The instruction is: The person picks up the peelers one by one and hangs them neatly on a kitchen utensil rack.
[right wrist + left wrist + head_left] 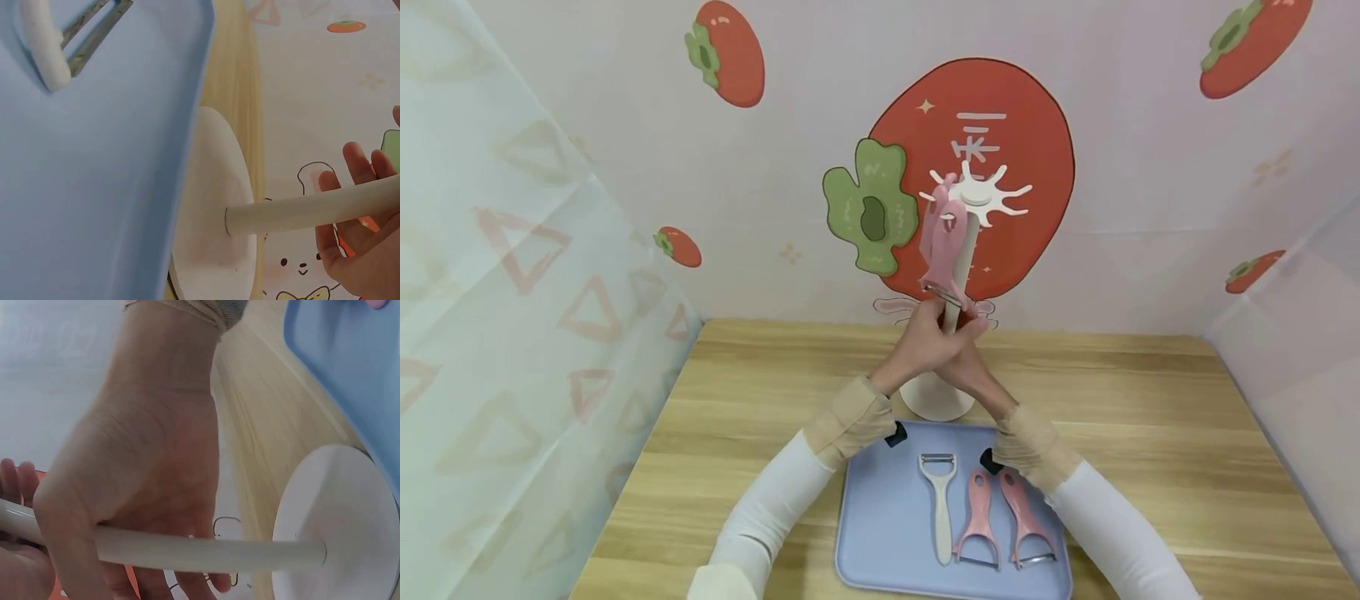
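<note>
A white stand [968, 250] with a slim upright pole, a round flat base and a ring of curved hooks on top stands at the middle of the desk [752, 417], a wood-grained surface. The left hand [922, 342] grips the pole below the hooks, and the right hand [970, 371] curls its fingers around the same pole, close beside the left. At least two glossy pink Y-shaped peelers [947, 246] hang overlapping from the left-side hooks, the front one blade-down just above the hands.

Just in front of the base is a shallow light-blue rectangular tray [887, 517] with rounded corners. It holds three more peelers: a white Y-shaped peeler [942, 517], its blade end away from the person, and to its right two pink peelers [978, 508] side by side, blades toward the person. White sleeves [782, 492] cover the forearms. Behind the desk, a pale wall [1150, 200] carries printed red-orange fruits with green leaves.
</note>
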The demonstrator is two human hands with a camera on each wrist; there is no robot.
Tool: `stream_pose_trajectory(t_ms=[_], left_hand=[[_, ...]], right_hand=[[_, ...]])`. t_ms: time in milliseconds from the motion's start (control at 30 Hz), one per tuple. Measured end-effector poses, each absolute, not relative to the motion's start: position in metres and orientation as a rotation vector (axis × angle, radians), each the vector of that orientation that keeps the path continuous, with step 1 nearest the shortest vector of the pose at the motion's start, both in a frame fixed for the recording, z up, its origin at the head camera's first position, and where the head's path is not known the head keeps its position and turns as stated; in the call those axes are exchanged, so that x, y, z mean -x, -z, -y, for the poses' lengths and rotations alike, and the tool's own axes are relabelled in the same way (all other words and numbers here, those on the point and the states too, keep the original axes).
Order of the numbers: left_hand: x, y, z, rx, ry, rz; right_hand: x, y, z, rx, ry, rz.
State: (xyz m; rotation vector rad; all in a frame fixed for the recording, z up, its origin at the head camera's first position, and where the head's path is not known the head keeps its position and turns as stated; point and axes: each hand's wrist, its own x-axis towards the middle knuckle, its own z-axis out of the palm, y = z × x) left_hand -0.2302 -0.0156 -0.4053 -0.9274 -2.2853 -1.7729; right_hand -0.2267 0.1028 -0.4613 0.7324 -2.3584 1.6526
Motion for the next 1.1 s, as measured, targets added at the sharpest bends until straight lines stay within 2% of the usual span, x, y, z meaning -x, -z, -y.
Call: stream_pose_trajectory(t_ms=[133,333,667,900,1100], left_hand=[[0.236,0.402,0.003,0.935,1.932,2.193],[0.241,0.402,-0.007,0.987,2.143,1.989],[0.247,0.405,-0.007,0.855,1.990,2.078],[0.251,0.405,-0.009,0.939,2.202,1.939],[0.249,0.404,-0.011,0.924,2.165,1.944]], right_hand=[[0.233,0.480,-0.110,-0.722,-1.669,2.407],[0.223,0.483,-0.120,-0.684,-1.681,2.609],[0.215,0.480,-0.144,-0.606,-1.567,2.792],[0.201,0.478,-0.159,-0.785,-1.392,2.835],[0.186,0.475,-0.167,-0.909,-1.171,2.862]])
